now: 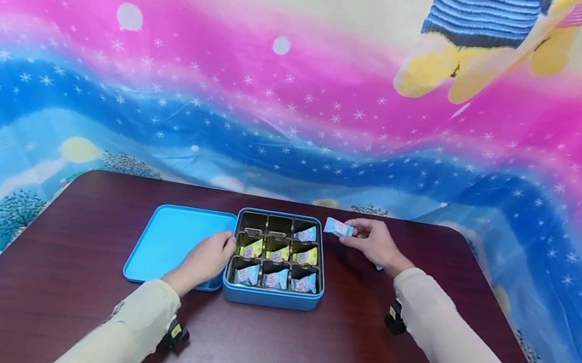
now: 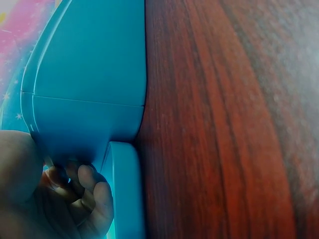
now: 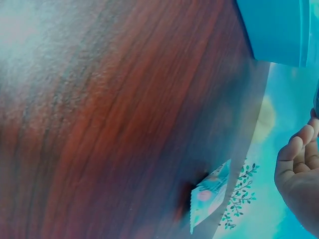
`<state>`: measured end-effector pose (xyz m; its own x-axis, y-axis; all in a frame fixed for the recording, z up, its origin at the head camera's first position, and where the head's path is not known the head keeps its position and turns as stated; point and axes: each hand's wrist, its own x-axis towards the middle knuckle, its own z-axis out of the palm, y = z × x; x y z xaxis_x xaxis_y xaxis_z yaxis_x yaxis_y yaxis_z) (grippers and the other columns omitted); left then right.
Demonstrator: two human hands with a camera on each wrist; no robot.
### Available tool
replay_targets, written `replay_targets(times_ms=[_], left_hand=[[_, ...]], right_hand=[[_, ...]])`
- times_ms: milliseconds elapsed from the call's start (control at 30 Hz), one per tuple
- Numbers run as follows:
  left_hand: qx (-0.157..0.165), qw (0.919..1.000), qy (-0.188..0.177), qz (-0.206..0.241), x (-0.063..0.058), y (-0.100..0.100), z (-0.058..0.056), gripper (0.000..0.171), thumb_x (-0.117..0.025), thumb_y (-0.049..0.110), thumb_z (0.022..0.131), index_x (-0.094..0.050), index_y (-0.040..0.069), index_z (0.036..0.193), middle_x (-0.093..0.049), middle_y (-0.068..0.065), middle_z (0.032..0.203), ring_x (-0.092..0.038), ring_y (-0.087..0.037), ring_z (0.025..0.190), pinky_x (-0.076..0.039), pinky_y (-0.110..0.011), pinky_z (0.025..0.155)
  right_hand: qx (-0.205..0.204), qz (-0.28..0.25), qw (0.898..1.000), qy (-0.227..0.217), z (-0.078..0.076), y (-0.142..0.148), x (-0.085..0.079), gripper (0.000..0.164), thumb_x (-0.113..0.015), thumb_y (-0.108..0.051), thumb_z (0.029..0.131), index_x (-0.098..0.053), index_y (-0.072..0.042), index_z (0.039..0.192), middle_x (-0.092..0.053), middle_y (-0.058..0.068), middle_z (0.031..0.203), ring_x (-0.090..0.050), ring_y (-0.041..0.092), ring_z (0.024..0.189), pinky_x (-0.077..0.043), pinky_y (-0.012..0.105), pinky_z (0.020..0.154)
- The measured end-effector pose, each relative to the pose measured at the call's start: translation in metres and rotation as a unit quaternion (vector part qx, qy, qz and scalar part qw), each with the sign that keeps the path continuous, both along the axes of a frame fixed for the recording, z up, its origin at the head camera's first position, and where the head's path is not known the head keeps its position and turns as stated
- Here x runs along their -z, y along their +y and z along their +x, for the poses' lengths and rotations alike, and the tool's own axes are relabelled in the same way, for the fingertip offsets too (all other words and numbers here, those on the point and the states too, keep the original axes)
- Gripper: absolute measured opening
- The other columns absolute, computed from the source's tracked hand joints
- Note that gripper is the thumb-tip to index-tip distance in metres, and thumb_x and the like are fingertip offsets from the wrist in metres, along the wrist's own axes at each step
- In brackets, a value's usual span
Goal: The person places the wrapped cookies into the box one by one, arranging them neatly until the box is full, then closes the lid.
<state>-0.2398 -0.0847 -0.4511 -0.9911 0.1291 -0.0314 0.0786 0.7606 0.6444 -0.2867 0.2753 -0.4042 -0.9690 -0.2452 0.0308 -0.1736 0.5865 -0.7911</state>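
A blue rectangular tin (image 1: 270,298) with a dark divided insert stands on the table. Yellow-wrapped candies (image 1: 277,252) fill its middle row and blue-wrapped candies (image 1: 275,279) its front row. In the back row, only the right compartment holds a blue candy (image 1: 306,233). My left hand (image 1: 206,257) grips the tin's left rim, its fingers curled by the side wall in the left wrist view. Beyond the tin's back right corner, my right hand (image 1: 374,241) pinches a blue-wrapped candy (image 1: 338,227) above the table; the right wrist view mostly cuts it off.
The blue lid (image 1: 169,244) lies left of the tin, against it. Another wrapped candy (image 3: 212,191) lies on the table near my right hand, mostly hidden in the head view. A printed cloth (image 1: 303,112) hangs behind the dark wooden table (image 1: 260,358).
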Motion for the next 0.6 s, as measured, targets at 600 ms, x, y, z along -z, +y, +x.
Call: replay_targets(times_ms=[600], left_hand=[[-0.007, 1.0, 0.001, -0.005, -0.002, 0.001, 0.0, 0.032, -0.04, 0.028, 0.108, -0.051, 0.012, 0.083, -0.048, -0.006, 0.071, -0.044, -0.02, 0.059, -0.036, -0.033, 0.057]], right_hand=[[-0.017, 0.0, 1.0, 0.007, -0.007, -0.011, -0.005, 0.035, -0.073, -0.011, 0.092, -0.067, 0.003, 0.123, -0.061, 0.014, 0.094, -0.048, 0.012, 0.07, -0.041, 0.024, 0.062]])
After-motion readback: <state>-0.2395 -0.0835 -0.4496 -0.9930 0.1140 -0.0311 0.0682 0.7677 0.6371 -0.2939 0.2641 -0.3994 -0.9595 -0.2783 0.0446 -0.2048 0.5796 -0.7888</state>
